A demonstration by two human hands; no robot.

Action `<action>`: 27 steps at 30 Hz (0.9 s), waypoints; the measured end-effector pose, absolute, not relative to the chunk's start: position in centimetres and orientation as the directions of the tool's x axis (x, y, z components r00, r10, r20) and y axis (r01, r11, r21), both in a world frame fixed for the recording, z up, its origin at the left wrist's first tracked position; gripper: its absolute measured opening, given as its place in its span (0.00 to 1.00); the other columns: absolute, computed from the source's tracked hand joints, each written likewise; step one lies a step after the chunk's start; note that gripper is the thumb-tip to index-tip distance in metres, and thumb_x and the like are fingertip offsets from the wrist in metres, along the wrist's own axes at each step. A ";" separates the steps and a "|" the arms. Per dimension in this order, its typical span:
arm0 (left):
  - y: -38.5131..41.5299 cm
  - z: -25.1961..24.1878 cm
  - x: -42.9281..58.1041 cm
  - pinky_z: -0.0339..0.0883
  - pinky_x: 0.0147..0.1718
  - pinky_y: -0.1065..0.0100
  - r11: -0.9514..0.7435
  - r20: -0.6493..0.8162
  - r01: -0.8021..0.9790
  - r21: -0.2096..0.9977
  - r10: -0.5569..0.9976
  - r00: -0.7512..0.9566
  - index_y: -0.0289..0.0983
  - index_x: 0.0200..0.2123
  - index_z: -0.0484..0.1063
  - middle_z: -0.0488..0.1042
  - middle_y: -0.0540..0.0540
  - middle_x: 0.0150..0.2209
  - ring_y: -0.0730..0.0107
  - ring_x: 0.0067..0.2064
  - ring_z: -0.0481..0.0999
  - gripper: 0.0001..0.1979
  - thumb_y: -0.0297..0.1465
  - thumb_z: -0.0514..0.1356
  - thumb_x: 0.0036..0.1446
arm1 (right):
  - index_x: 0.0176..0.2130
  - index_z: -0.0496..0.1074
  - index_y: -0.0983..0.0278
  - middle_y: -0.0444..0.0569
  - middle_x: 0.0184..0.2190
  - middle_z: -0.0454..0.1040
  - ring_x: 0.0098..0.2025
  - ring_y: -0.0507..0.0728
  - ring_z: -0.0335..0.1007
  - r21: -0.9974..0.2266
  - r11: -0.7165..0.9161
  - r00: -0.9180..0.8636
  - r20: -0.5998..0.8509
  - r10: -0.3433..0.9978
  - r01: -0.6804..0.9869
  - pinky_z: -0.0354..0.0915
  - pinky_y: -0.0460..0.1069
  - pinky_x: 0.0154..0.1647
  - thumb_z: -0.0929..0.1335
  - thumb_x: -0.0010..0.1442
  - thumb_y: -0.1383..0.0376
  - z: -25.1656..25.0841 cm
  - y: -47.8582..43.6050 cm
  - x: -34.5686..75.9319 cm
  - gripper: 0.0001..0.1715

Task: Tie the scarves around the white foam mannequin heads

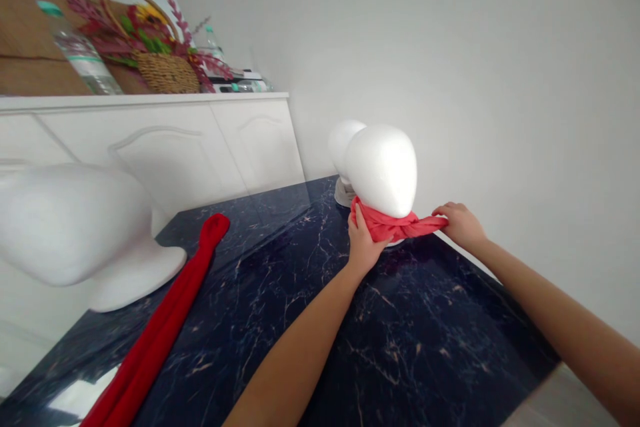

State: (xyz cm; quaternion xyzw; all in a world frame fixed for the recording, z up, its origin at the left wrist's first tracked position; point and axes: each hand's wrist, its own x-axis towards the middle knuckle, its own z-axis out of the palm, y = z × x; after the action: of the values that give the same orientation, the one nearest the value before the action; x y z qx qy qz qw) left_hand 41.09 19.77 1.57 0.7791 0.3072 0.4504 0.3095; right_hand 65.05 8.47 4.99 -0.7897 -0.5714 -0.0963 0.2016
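Note:
A white foam mannequin head point(383, 163) stands near the far right part of the table, with a coral-red scarf point(381, 219) wrapped round its neck. My left hand point(363, 240) grips the wrapped scarf at the neck's left front, thumb and fingers spread around the fabric. Off to the right, my right hand point(461, 223) pinches the scarf's twisted end and holds it out taut from the neck. The neck itself is mostly hidden by the cloth.
Another white head point(343, 140) with a grey band at its base stands behind. At left is a large mannequin head point(75, 220), beside a long red scarf point(165, 320) on the dark marbled table point(280, 280). A white cabinet point(165, 147) bears a flower basket point(167, 73) and bottles.

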 end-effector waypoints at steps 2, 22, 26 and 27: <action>19.7 1.6 41.0 0.46 0.68 0.47 -0.610 0.501 0.206 0.765 0.766 0.402 0.37 0.70 0.35 0.43 0.27 0.68 0.40 0.70 0.49 0.62 0.38 0.73 0.43 | 0.44 0.79 0.66 0.58 0.42 0.76 0.47 0.62 0.71 -0.246 -0.271 0.347 0.355 0.868 0.931 0.65 0.53 0.51 0.64 0.57 0.72 3.7 9.0 65.3 0.18; 14.7 11.7 18.3 0.70 0.52 0.56 -0.571 0.231 0.262 0.778 0.648 0.726 0.44 0.55 0.71 0.73 0.43 0.56 0.58 0.51 0.77 0.22 0.37 0.60 0.56 | 0.52 0.70 0.61 0.56 0.46 0.73 0.49 0.65 0.68 -0.305 0.045 0.218 0.770 0.600 0.951 0.64 0.60 0.53 0.60 0.63 0.67 6.8 2.2 51.0 0.19; 14.0 12.3 7.2 0.69 0.36 0.63 -0.520 0.293 0.556 0.648 0.844 0.449 0.43 0.38 0.73 0.76 0.49 0.36 0.63 0.35 0.75 0.09 0.35 0.56 0.55 | 0.49 0.70 0.56 0.51 0.46 0.74 0.48 0.62 0.70 -0.555 0.419 0.065 0.653 0.755 0.718 0.66 0.58 0.50 0.64 0.64 0.63 8.9 6.1 40.1 0.14; 14.4 11.5 4.7 0.68 0.35 0.63 -0.470 0.314 0.587 0.659 0.881 0.354 0.42 0.37 0.71 0.75 0.49 0.34 0.62 0.35 0.74 0.07 0.35 0.55 0.55 | 0.50 0.70 0.55 0.50 0.45 0.74 0.47 0.61 0.70 -0.648 0.461 0.034 0.601 0.799 0.606 0.67 0.57 0.50 0.65 0.63 0.61 9.1 7.7 37.7 0.14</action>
State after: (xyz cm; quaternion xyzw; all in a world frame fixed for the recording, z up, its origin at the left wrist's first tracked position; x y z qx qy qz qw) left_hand 4.68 14.42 11.46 0.7917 0.4637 0.3290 0.2237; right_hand 37.66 7.73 9.07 -0.5102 -0.6883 0.0950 0.5068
